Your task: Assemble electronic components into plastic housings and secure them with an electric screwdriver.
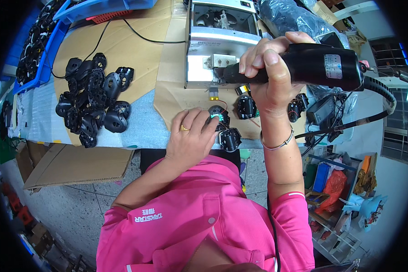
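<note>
My right hand [272, 68] is closed round a black electric screwdriver [310, 65], held level with its nose pointing left. The nose reaches the front of a metal screw feeder [222, 45], beside a small metal block; the bit's tip is hard to make out. On the table edge, my left hand [192, 133] grips a black plastic housing [230, 139], apparently an earcup, with a green circuit board [217, 118] at the fingertips. A small silver battery pack [213, 94] with a yellow end lies just above, a red wire running from its side.
Several similar black housings [246, 107] lie to the right. A heap of black plastic shells [95, 97] sits on the left. Blue bins [45, 68] stand at the far left. The screwdriver's black cable [340, 126] loops down on the right. Cardboard [163, 95] covers part of the table.
</note>
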Action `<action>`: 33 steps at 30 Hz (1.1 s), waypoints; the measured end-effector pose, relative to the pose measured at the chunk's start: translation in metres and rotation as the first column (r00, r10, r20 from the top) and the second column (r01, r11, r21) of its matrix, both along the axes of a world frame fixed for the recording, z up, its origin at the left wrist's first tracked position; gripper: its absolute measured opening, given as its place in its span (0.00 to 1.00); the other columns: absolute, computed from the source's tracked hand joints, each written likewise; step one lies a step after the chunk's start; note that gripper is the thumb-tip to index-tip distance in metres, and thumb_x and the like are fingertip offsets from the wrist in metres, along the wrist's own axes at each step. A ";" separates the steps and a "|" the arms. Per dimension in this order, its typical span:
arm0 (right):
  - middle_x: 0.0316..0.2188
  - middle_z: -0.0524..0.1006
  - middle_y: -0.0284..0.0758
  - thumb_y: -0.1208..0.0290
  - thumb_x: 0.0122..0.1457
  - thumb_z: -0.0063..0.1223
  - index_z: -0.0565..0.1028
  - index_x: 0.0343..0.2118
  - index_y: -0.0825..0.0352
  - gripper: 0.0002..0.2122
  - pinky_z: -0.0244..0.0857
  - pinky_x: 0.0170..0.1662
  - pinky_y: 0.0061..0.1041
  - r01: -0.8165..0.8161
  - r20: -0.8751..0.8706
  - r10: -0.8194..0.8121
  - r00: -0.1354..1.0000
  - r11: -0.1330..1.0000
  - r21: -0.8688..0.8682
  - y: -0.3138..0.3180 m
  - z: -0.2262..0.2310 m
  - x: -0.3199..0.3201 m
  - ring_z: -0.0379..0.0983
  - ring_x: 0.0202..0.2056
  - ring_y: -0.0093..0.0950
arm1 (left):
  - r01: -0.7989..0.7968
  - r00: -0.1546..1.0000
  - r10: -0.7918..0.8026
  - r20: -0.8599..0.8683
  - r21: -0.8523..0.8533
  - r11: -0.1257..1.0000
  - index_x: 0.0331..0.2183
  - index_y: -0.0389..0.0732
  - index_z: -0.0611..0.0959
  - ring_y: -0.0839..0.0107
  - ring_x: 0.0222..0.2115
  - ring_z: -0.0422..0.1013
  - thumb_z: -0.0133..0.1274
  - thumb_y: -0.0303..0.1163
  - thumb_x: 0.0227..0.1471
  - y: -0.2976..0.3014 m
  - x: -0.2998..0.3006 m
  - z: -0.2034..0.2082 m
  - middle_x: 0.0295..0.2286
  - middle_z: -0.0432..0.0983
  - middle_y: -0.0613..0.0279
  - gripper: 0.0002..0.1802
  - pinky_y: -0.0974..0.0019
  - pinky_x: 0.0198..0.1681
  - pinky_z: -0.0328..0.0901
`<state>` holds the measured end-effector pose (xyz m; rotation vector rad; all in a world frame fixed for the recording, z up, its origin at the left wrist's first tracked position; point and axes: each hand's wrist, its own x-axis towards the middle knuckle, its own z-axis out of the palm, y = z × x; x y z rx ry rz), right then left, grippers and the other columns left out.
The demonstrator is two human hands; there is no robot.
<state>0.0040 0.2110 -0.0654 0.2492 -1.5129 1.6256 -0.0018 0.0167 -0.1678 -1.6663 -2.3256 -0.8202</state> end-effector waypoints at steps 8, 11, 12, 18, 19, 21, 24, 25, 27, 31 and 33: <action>0.21 0.68 0.33 0.79 0.58 0.51 0.60 0.52 0.60 0.20 0.66 0.24 0.29 0.091 0.019 -0.094 0.995 0.989 0.119 -0.009 -0.004 0.001 0.64 0.18 0.24 | -0.004 1.000 0.004 0.001 -0.013 1.000 0.44 0.45 0.80 0.61 0.49 0.64 0.61 0.39 0.44 -0.001 0.001 0.000 0.43 0.69 0.59 0.23 0.53 0.54 0.56; 0.21 0.68 0.33 0.81 0.57 0.51 0.60 0.51 0.62 0.21 0.66 0.23 0.27 0.094 -0.024 -0.091 0.996 0.972 0.215 -0.004 -0.006 -0.005 0.64 0.18 0.24 | -0.004 1.000 0.004 0.001 -0.010 1.000 0.44 0.45 0.80 0.60 0.49 0.64 0.61 0.39 0.44 0.000 0.000 0.001 0.43 0.69 0.59 0.23 0.53 0.54 0.56; 0.21 0.69 0.33 0.81 0.57 0.52 0.59 0.51 0.64 0.20 0.66 0.23 0.27 0.075 0.056 -0.088 0.994 0.974 0.214 -0.004 -0.001 -0.007 0.65 0.18 0.24 | -0.004 1.000 0.004 0.004 -0.005 1.000 0.44 0.44 0.80 0.60 0.49 0.64 0.61 0.38 0.44 -0.001 0.000 0.000 0.43 0.69 0.59 0.23 0.53 0.54 0.56; 0.21 0.74 0.34 0.80 0.53 0.58 0.63 0.46 0.70 0.19 0.66 0.20 0.20 -0.292 -0.383 0.395 0.835 0.909 0.299 0.030 -0.009 -0.062 0.69 0.17 0.21 | 0.000 1.000 0.000 0.011 0.014 1.000 0.44 0.44 0.80 0.60 0.49 0.63 0.62 0.37 0.43 0.000 0.001 0.001 0.43 0.68 0.59 0.23 0.53 0.54 0.56; 0.21 0.74 0.34 0.80 0.53 0.58 0.64 0.46 0.70 0.19 0.66 0.20 0.20 -0.317 -0.371 0.408 0.834 0.905 0.283 0.030 -0.010 -0.063 0.70 0.17 0.21 | -0.005 1.000 0.005 0.017 0.009 1.000 0.43 0.43 0.80 0.60 0.49 0.63 0.62 0.37 0.43 0.000 0.001 0.001 0.43 0.68 0.59 0.23 0.53 0.54 0.56; 0.21 0.74 0.34 0.79 0.53 0.58 0.64 0.46 0.70 0.19 0.66 0.20 0.21 -0.335 -0.360 0.418 0.834 0.902 0.271 0.030 -0.008 -0.062 0.70 0.17 0.22 | -0.001 1.000 0.001 0.016 0.018 1.000 0.43 0.43 0.80 0.60 0.49 0.63 0.62 0.37 0.43 0.001 0.001 0.002 0.43 0.68 0.59 0.23 0.53 0.54 0.56; 0.19 0.73 0.34 0.78 0.52 0.58 0.64 0.46 0.72 0.20 0.65 0.19 0.21 -0.369 -0.355 0.434 0.828 0.898 0.239 0.021 -0.001 -0.049 0.68 0.15 0.22 | -0.001 1.000 0.001 0.016 0.028 1.000 0.43 0.43 0.80 0.60 0.49 0.63 0.62 0.37 0.42 0.001 0.001 0.001 0.43 0.68 0.59 0.23 0.53 0.54 0.56; 0.20 0.71 0.34 0.78 0.54 0.55 0.62 0.48 0.70 0.19 0.66 0.21 0.25 -0.200 -0.006 0.201 0.979 0.976 0.083 0.007 0.007 -0.029 0.67 0.16 0.23 | -0.008 1.000 0.007 0.016 0.028 1.000 0.43 0.43 0.80 0.60 0.49 0.64 0.62 0.37 0.42 0.000 0.001 0.000 0.43 0.68 0.59 0.23 0.53 0.54 0.56; 0.21 0.69 0.34 0.79 0.56 0.52 0.60 0.49 0.68 0.19 0.67 0.23 0.28 0.033 0.374 -0.035 0.927 0.999 0.011 0.000 0.011 -0.009 0.66 0.18 0.24 | -0.007 1.000 0.006 0.023 0.025 1.000 0.43 0.43 0.81 0.61 0.49 0.64 0.62 0.37 0.42 0.000 0.001 0.003 0.43 0.69 0.59 0.22 0.53 0.53 0.56; 0.20 0.67 0.34 0.77 0.56 0.50 0.62 0.50 0.63 0.19 0.64 0.23 0.29 0.058 0.180 -0.028 0.983 0.985 -0.163 0.002 0.003 0.005 0.64 0.17 0.24 | -0.001 0.999 -0.001 0.043 0.028 1.000 0.41 0.43 0.81 0.61 0.49 0.64 0.62 0.37 0.43 0.002 0.000 0.006 0.42 0.69 0.59 0.21 0.53 0.53 0.56; 0.19 0.70 0.35 0.81 0.54 0.51 0.60 0.49 0.70 0.19 0.69 0.23 0.29 0.003 0.029 0.005 1.000 0.964 -0.265 0.006 0.003 0.008 0.67 0.16 0.25 | -0.003 0.999 0.002 0.049 0.031 1.000 0.41 0.43 0.81 0.61 0.49 0.64 0.61 0.38 0.43 0.003 -0.001 0.009 0.41 0.69 0.59 0.20 0.53 0.53 0.56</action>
